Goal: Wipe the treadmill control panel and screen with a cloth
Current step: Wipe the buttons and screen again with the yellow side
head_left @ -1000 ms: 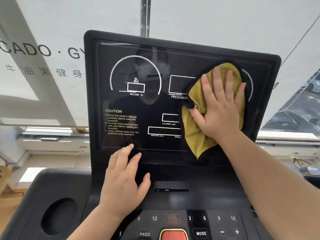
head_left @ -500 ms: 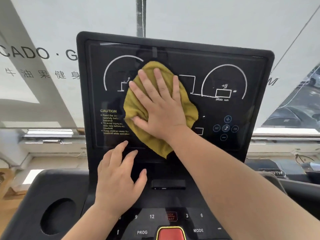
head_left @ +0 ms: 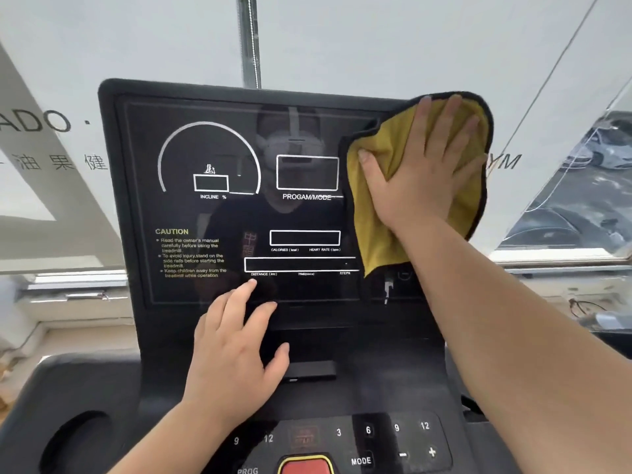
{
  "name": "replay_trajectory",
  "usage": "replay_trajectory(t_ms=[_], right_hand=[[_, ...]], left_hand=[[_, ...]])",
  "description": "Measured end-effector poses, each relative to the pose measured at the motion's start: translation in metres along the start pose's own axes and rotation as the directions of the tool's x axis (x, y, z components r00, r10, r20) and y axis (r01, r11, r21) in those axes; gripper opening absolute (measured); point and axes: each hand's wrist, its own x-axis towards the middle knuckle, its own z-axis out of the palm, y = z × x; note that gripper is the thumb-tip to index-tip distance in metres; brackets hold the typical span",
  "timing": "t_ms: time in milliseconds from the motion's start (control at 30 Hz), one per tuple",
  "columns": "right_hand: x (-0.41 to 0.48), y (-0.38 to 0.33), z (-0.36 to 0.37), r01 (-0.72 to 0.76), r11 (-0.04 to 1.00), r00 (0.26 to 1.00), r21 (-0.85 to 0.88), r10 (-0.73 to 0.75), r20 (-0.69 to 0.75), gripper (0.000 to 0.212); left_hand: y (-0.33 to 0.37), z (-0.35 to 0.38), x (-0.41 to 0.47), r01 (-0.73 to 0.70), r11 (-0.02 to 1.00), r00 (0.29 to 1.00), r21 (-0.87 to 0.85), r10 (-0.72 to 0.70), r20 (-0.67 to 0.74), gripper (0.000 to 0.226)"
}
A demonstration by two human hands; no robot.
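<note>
- At upper right, our flat right hand [head_left: 420,172] presses a yellow, black-edged microfibre cloth [head_left: 376,241] on the glossy black treadmill screen [head_left: 239,217].
- Our left hand [head_left: 232,350] rests spread at lower centre, empty.
- We judge screen-wiping underway; next, probably the dark button panel [head_left: 369,436] at the bottom.

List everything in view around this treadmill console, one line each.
screen: one, black with white markings, centre.
cloth: one, yellow with black edging, upper right of screen, under the right hand.
control panel: one, black with white keys, bottom centre.
red button: one, red, bottom edge.
cup holder: one, black, lower left.
small bar: one, black, below the screen.
pole: one, grey, behind the console top.
left hand: one, flat below the screen, fingers reaching its lower edge.
right hand: one, flat, pressing the cloth against the screen.
</note>
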Motion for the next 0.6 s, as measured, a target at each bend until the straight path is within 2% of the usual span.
replay_trajectory(t_ms=[100, 233, 400, 467, 600], right_hand=[[-0.010, -0.043, 0.008, 0.141, 0.990, 0.990, -0.012, -0.142, -0.009, 0.106], [-0.042, -0.084, 0.024, 0.362, 0.931, 0.932, -0.040, -0.362, -0.004, 0.105], [-0.070, -0.048, 0.035, 0.611, 0.785, 0.791, -0.106, -0.612, 0.027, 0.096], [-0.064, -0.013, 0.033, 0.610, 0.781, 0.790, -0.131, -0.612, 0.029, 0.097], [-0.026, 0.055, 0.015, 0.409, 0.899, 0.912, -0.158, -0.410, 0.025, 0.106]], left_hand=[[-0.001, -0.001, -0.003, 0.002, 1.000, 1.000, 0.015, -0.003, 0.010, 0.057], [0.001, 0.000, -0.004, 0.001, 0.999, 1.000, 0.037, -0.002, 0.020, 0.057], [0.022, 0.014, -0.005, -0.032, 0.999, 0.999, 0.008, 0.032, 0.018, 0.055], [0.031, 0.020, -0.005, -0.062, 0.998, 0.998, 0.001, 0.062, 0.031, 0.054], [0.038, 0.024, -0.006, -0.069, 0.997, 0.997, 0.032, 0.068, 0.037, 0.054]])
